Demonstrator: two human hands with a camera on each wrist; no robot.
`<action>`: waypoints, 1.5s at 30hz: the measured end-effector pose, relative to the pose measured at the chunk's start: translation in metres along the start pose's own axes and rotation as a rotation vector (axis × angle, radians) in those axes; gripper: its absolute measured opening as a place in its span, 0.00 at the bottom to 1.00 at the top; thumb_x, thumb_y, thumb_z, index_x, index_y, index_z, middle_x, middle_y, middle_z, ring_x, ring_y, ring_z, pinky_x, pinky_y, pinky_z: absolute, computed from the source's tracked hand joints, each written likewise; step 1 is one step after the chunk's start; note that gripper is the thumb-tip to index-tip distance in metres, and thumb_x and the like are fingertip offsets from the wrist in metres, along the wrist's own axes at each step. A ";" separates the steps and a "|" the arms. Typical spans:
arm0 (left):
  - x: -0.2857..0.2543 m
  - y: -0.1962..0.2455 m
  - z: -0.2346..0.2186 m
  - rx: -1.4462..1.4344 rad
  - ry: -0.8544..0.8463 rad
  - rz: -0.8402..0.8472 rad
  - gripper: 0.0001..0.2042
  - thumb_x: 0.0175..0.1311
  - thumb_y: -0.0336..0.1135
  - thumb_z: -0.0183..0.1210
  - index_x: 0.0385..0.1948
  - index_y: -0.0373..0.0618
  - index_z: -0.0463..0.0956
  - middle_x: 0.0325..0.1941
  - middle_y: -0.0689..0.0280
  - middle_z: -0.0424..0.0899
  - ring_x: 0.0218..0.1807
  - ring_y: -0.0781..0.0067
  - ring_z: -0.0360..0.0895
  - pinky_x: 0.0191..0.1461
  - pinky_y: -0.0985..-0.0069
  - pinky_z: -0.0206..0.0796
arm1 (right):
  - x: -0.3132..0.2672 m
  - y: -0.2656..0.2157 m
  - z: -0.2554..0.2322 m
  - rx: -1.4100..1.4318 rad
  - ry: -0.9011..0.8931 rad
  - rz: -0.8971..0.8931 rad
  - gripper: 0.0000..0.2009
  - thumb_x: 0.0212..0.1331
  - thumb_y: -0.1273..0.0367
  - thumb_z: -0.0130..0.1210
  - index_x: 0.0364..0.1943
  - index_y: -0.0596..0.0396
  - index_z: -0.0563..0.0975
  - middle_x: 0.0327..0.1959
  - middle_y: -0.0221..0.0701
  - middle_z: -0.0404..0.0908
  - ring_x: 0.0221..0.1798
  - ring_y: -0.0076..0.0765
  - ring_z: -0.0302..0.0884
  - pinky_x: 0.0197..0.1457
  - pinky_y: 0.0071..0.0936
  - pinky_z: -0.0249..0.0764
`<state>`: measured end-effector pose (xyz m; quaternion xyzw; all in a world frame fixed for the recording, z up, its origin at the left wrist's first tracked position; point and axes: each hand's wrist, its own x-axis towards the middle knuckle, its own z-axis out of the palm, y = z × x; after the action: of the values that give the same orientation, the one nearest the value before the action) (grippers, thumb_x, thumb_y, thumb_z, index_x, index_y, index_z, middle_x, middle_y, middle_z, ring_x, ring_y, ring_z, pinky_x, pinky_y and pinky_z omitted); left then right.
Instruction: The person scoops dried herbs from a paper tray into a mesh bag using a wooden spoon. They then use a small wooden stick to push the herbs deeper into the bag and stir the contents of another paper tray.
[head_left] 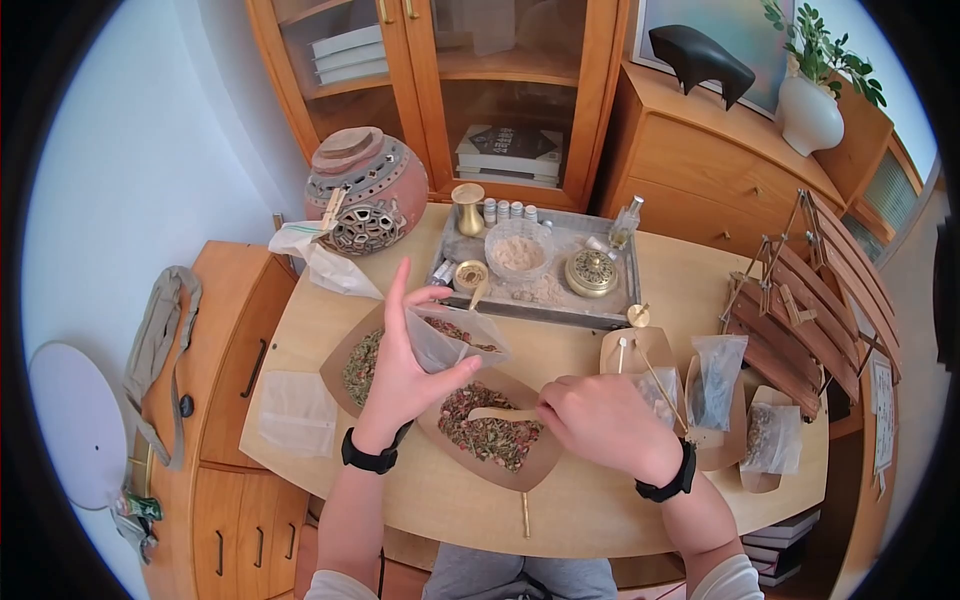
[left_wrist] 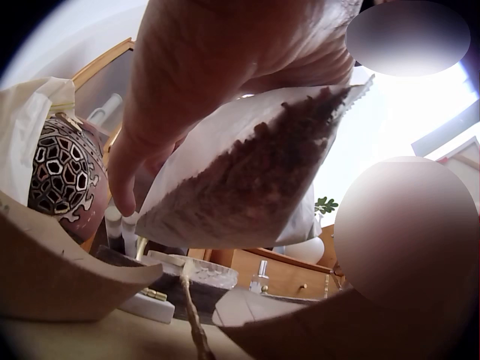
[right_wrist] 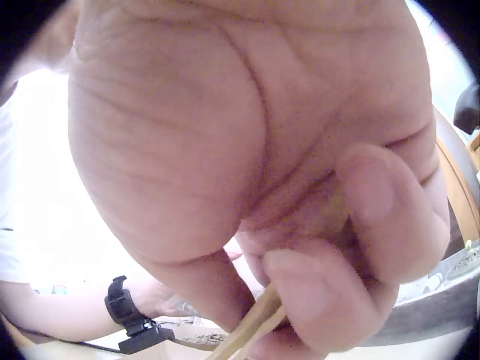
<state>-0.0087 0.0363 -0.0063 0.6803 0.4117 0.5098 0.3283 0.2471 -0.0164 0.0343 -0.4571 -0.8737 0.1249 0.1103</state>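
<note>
My left hand [head_left: 392,375] holds a translucent paper bag [head_left: 432,345], its thumb along the near side and a finger pointing up. Dried herb mix fills part of the bag [left_wrist: 247,169], showing through its wall in the left wrist view. My right hand [head_left: 612,422] grips the handle of a wooden scoop [head_left: 497,413], fingers curled round it. The scoop's head overlaps a heap of red and green dried petals and leaves [head_left: 490,440] in a brown boat-shaped tray [head_left: 524,480]. In the right wrist view my fingers [right_wrist: 307,289] curl over the scoop's pale handle [right_wrist: 251,326].
Left of the heap lie another tray of green herbs [head_left: 362,370] and a flat empty bag [head_left: 297,412]. Behind stands a grey tray [head_left: 625,290] with a glass bowl [head_left: 519,250] and brass burner [head_left: 591,272]. Bagged materials [head_left: 715,380] and a wooden slatted model [head_left: 790,320] stand right.
</note>
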 end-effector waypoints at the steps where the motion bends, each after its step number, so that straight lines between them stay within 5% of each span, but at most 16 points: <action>1: 0.000 0.000 0.000 0.004 -0.001 0.001 0.62 0.49 0.33 0.78 0.83 0.46 0.38 0.67 0.54 0.73 0.63 0.62 0.75 0.68 0.62 0.69 | 0.000 0.000 0.000 0.006 -0.007 -0.003 0.10 0.67 0.66 0.58 0.31 0.57 0.82 0.30 0.37 0.85 0.32 0.50 0.84 0.35 0.43 0.80; 14: 0.000 0.001 0.000 0.011 -0.007 0.007 0.61 0.48 0.31 0.78 0.82 0.45 0.38 0.67 0.56 0.73 0.62 0.62 0.77 0.70 0.61 0.67 | -0.005 0.013 -0.030 0.151 0.037 0.016 0.08 0.67 0.67 0.59 0.39 0.56 0.84 0.36 0.39 0.87 0.38 0.52 0.85 0.43 0.43 0.80; 20: 0.000 0.002 0.000 0.004 -0.014 0.019 0.61 0.48 0.31 0.78 0.82 0.45 0.39 0.67 0.55 0.73 0.63 0.61 0.76 0.71 0.60 0.65 | -0.011 0.023 -0.061 0.281 0.198 0.054 0.08 0.68 0.68 0.59 0.40 0.57 0.85 0.37 0.41 0.87 0.40 0.54 0.85 0.44 0.44 0.80; 22: -0.001 0.000 -0.001 0.022 -0.028 0.032 0.61 0.48 0.31 0.78 0.82 0.45 0.39 0.66 0.56 0.74 0.63 0.62 0.76 0.71 0.60 0.64 | -0.012 0.024 -0.064 0.332 0.227 0.187 0.07 0.68 0.69 0.59 0.40 0.58 0.84 0.38 0.41 0.87 0.40 0.54 0.84 0.44 0.43 0.80; 29: -0.003 0.004 0.005 -0.028 -0.181 0.040 0.63 0.46 0.33 0.78 0.83 0.46 0.38 0.67 0.55 0.74 0.62 0.60 0.75 0.74 0.58 0.61 | -0.002 0.011 -0.041 0.176 0.352 0.053 0.06 0.67 0.68 0.60 0.38 0.56 0.84 0.38 0.35 0.86 0.37 0.50 0.85 0.40 0.41 0.80; 35: -0.001 -0.001 0.002 -0.040 -0.088 0.039 0.62 0.47 0.34 0.78 0.83 0.46 0.39 0.67 0.54 0.73 0.63 0.59 0.75 0.74 0.57 0.62 | -0.008 0.006 -0.057 0.165 0.389 0.129 0.06 0.66 0.69 0.60 0.37 0.55 0.84 0.36 0.35 0.87 0.35 0.49 0.85 0.38 0.39 0.80; 40: 0.000 -0.004 -0.001 -0.026 -0.003 0.026 0.62 0.48 0.33 0.78 0.83 0.46 0.38 0.68 0.54 0.72 0.64 0.60 0.75 0.74 0.57 0.63 | -0.019 0.018 -0.072 0.274 0.216 0.205 0.07 0.65 0.69 0.59 0.36 0.56 0.85 0.32 0.38 0.87 0.35 0.50 0.85 0.39 0.41 0.80; 42: -0.001 -0.003 0.000 -0.035 0.010 0.012 0.62 0.49 0.33 0.78 0.83 0.47 0.38 0.68 0.54 0.72 0.64 0.60 0.75 0.74 0.57 0.63 | -0.019 0.027 -0.061 0.207 -0.001 0.152 0.08 0.65 0.69 0.59 0.38 0.58 0.86 0.32 0.42 0.87 0.34 0.51 0.85 0.39 0.39 0.80; 45: -0.001 -0.002 0.001 -0.052 0.000 0.008 0.62 0.49 0.33 0.78 0.83 0.47 0.38 0.68 0.54 0.72 0.64 0.60 0.75 0.74 0.57 0.63 | -0.012 0.026 -0.033 0.015 0.012 0.170 0.10 0.66 0.66 0.58 0.37 0.57 0.87 0.31 0.43 0.87 0.36 0.53 0.85 0.41 0.43 0.81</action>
<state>-0.0082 0.0364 -0.0084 0.6734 0.3956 0.5214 0.3437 0.2838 -0.0084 0.0561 -0.5294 -0.8301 0.1378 0.1080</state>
